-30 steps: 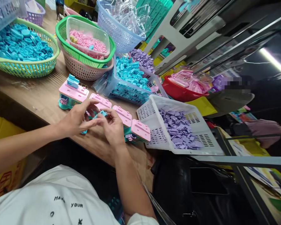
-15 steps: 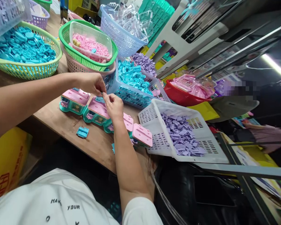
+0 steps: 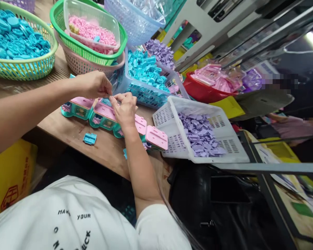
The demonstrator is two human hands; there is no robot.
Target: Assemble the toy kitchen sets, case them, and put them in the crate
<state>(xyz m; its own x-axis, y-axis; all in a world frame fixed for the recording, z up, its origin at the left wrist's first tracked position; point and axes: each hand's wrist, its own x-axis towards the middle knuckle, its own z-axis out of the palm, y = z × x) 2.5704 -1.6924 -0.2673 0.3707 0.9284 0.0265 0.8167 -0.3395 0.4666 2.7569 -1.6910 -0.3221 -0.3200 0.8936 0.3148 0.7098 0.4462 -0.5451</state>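
My left hand [image 3: 97, 85] is closed in a pinch above a row of small toy houses with pink tops and teal bases. My right hand [image 3: 125, 108] meets it there, thumb and fingers drawn together. Whatever the fingertips hold is too small and covered to make out. Just under them, a blue plastic piece [image 3: 106, 101] lies on the pink top of one toy [image 3: 104, 116]. Another pink-topped toy [image 3: 79, 107] stands to the left, and the rightmost toy [image 3: 157, 138] sits past my right forearm. A loose blue clip-like piece [image 3: 89, 139] rests on the table in front.
Behind the toys stand a green basket [image 3: 121, 45] with pink parts and a clear-blue basket [image 3: 135, 91] of blue parts. A white crate [image 3: 169, 121] of purple pieces is at right. Blue discs fill a yellow-green basket [image 3: 43, 67]. Another person's arm [image 3: 279, 118] shows far right.
The view has shifted, so most things sit slightly higher in the picture. Both hands stay pinched together over the same toy; the loose blue piece has not moved on the table.
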